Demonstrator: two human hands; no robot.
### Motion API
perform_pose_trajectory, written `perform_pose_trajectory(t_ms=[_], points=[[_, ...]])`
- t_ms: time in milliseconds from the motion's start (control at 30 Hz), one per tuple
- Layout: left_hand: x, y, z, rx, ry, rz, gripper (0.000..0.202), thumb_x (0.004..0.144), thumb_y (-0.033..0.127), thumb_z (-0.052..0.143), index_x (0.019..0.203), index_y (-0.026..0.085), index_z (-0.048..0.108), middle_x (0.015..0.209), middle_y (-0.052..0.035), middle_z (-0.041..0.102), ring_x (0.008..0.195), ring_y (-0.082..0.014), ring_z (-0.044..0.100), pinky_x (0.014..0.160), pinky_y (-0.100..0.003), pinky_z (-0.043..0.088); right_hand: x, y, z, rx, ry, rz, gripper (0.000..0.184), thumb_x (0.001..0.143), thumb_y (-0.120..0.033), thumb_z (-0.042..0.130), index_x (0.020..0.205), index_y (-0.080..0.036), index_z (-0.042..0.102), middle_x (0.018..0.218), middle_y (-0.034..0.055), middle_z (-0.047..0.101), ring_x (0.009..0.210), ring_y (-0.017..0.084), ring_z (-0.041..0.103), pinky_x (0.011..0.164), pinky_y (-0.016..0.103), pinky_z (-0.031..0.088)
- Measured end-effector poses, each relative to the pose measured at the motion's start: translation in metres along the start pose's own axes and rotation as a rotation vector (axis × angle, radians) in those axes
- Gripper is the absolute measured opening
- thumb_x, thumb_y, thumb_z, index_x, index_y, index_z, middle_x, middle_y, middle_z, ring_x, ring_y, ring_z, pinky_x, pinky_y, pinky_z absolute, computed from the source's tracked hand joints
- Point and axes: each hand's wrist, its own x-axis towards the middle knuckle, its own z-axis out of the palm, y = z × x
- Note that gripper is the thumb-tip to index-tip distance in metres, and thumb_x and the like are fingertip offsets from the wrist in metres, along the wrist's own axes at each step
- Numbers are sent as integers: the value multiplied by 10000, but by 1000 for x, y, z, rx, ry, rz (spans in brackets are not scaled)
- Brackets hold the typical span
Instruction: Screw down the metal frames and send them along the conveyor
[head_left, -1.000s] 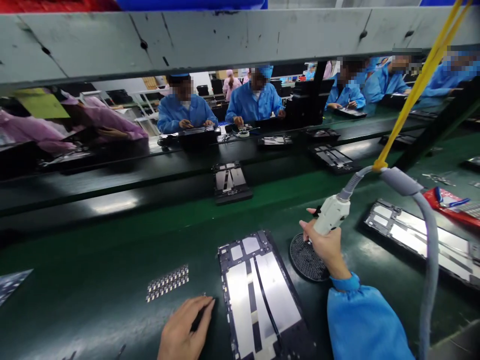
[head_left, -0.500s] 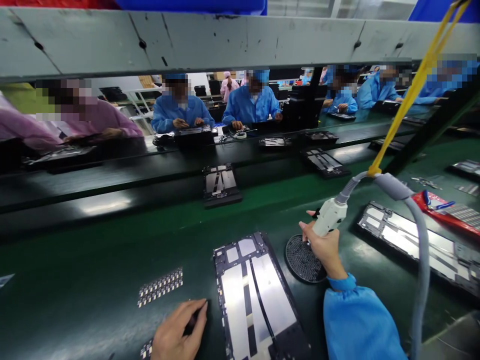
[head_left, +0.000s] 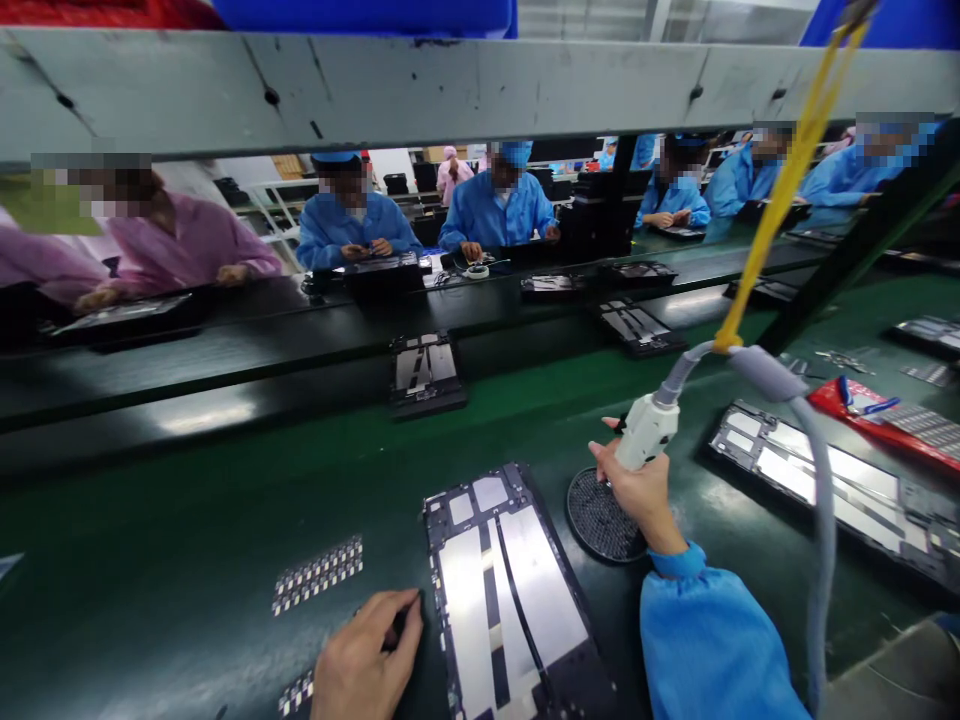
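Observation:
My right hand (head_left: 637,492) grips a white electric screwdriver (head_left: 649,432), nose down over a round black screw tray (head_left: 600,520) with a dimpled face. The tool's tip is hidden behind my fingers. In front of me lies an opened tablet-like device (head_left: 517,590), black-framed with silver panels and dark strips. Close to its left edge is my left hand (head_left: 367,650), thumb and forefinger pinched together; whatever lies between them, if anything, cannot be made out. Sheets of small parts (head_left: 319,575) lie to the left, one partly covered by that hand.
The screwdriver's grey cable (head_left: 821,520) hangs from a yellow band (head_left: 780,190). Another opened device (head_left: 832,490) lies at right, near a red bag (head_left: 892,425) with blue-handled cutters on it. More devices (head_left: 427,375) stand farther back. Co-workers (head_left: 499,205) sit opposite beneath a grey beam (head_left: 450,95).
My left hand has come slightly closer to the device's left edge. The whole view has shifted a little; my right hand still holds the screwdriver over the tray.

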Motion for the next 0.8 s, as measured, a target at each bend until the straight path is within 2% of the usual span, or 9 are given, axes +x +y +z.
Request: perform_pose_trajectory(t_ms=[67,167,333,433,533,633,800], points=[[1,5,5,10,1,-8,248,895,327,482,813,215,688,677,12,685,500,-106,608,508,-191,479,-3,-15,1,15,26,-36,243,737,-316,724,898,-173,609,448,-71,537,399,137,518,506,312,484],[4,20,13,5,-34,-22,215,867,211,470,802,206,675,688,-4,678,577,-133,647,538,-214,485,-17,-44,12,94,10,-65,297,752,-293,732,988,-186,589,445,-83,533,371,130,490,463,300,460],[11,43,29,-41,-137,-25,173,803,109,510,801,192,662,726,-24,672,670,-164,668,591,-244,501,-60,-80,51,246,-303,-10,382,810,-264,699,1150,-208,534,491,-83,550,394,139,515,452,294,444],[9,43,31,-109,-167,-29,146,811,125,538,839,196,663,764,-26,682,694,-158,664,615,-242,505,-80,-80,77,206,-432,-26,351,820,-255,687,1131,-200,532,499,-78,563,421,139,537,502,307,473],[4,35,25,-173,-131,-99,127,836,143,541,856,185,659,755,-24,670,664,-139,641,639,-240,513,-86,-70,94,182,-440,-11,348,815,-257,687,1122,-190,535,497,-78,567,415,133,531,497,299,468],[0,26,21,-220,-79,-148,143,874,158,526,909,167,664,770,-30,669,652,-132,633,656,-248,529,-85,-62,100,142,-412,0,356,803,-255,694,1117,-176,547,482,-80,566,413,135,528,508,303,469],[2,23,21,-267,-16,-182,261,944,207,460,1142,165,625,909,-59,685,819,-160,668,753,-276,562,-83,-57,101,95,-423,14,350,793,-265,704,1094,-177,546,473,-86,560,405,137,523,522,313,466]])
